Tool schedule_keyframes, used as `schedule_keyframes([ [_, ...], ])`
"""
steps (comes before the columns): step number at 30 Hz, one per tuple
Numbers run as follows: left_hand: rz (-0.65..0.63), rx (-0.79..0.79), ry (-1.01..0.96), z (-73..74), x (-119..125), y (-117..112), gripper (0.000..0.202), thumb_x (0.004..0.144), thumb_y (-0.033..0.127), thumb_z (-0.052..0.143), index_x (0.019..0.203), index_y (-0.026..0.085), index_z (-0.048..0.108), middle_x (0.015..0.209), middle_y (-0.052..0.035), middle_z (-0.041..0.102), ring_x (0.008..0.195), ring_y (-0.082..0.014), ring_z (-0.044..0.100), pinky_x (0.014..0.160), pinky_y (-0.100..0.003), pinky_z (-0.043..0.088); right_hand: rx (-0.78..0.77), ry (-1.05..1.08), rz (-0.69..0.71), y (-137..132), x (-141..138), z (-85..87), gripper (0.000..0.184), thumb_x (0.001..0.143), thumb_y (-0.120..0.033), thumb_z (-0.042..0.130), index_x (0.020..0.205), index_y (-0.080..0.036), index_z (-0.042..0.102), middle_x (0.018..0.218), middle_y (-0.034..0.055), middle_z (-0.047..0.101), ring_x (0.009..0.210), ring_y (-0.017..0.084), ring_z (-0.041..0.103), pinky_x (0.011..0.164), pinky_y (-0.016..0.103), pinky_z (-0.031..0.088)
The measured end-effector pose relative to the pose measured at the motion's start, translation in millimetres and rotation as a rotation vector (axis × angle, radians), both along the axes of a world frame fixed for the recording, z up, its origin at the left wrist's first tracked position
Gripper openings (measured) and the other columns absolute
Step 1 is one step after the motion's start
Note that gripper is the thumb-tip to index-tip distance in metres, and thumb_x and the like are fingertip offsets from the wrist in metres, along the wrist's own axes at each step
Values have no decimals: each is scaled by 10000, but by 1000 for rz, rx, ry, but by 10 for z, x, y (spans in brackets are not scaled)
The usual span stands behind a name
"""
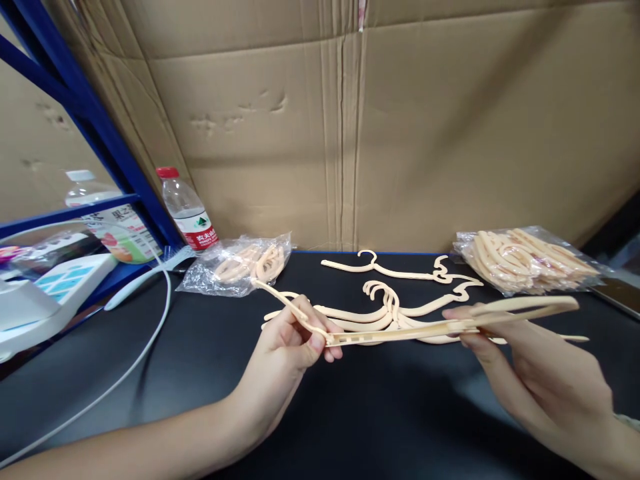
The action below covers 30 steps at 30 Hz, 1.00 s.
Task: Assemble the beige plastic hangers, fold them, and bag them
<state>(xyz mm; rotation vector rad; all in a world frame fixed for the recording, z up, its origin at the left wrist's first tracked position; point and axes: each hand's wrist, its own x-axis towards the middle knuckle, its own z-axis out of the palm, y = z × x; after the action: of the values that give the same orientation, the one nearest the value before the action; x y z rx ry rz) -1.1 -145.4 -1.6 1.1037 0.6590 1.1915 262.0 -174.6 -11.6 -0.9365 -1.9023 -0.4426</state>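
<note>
Left hand (286, 347) and right hand (550, 373) both pinch one beige hanger (410, 331) above the black table (360, 420).

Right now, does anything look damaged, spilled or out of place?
Only the cardboard behind the table: left of centre it has ragged scuffs, odd against the plainer surface around them. No spill shows; the tabletop hangers overlap, but none looks clearly broken.

L forearm (150, 443) is showing bare, approx 7 o'clock; pale sleeve edge (629, 423) is peeking by R wrist (600, 423), 4 o'clock.
</note>
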Motion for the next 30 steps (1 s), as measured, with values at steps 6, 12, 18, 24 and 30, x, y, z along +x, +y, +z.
schedule_keyframes([
  [6, -11, -43, -27, 19, -7, -2, 221, 735, 154, 752, 671, 150, 540, 730, -13, 658, 624, -125, 588, 637, -237, 458, -22, -30, 6, -6, -3, 21, 190, 864, -113, 556, 1018, -214, 603, 867, 42, 710, 744, 198, 690, 698, 290, 558],
  [12, -31, -78, -36, 13, -18, 12, 261, 717, 182, 790, 693, 156, 531, 745, -19, 687, 642, -135, 627, 646, -239, 483, -33, -20, 8, -11, 8, 35, 201, 866, -114, 548, 1020, -232, 599, 871, 31, 712, 726, 199, 690, 677, 300, 559],
  [18, -25, -46, -22, 37, -9, 2, 229, 735, 147, 739, 685, 162, 517, 733, -13, 665, 643, -137, 606, 648, -248, 468, 12, -22, -6, 0, 8, 44, 168, 868, -135, 557, 999, -221, 617, 808, 36, 725, 713, 205, 702, 639, 292, 557],
  [24, -28, -72, 19, 16, -6, 5, 180, 695, 81, 689, 679, 159, 528, 721, 7, 600, 600, -124, 576, 586, -235, 421, -3, -47, 19, -33, 3, 44, 191, 866, -125, 550, 1018, -218, 620, 855, 50, 737, 772, 221, 715, 662, 296, 569],
  [30, 36, -44, 40, 5, -8, 0, 197, 694, 87, 700, 672, 159, 518, 723, 3, 603, 580, -118, 562, 569, -235, 420, -29, -55, 21, -65, -43, 77, 186, 877, -146, 538, 1028, -223, 615, 851, 42, 738, 709, 198, 710, 670, 281, 574],
])
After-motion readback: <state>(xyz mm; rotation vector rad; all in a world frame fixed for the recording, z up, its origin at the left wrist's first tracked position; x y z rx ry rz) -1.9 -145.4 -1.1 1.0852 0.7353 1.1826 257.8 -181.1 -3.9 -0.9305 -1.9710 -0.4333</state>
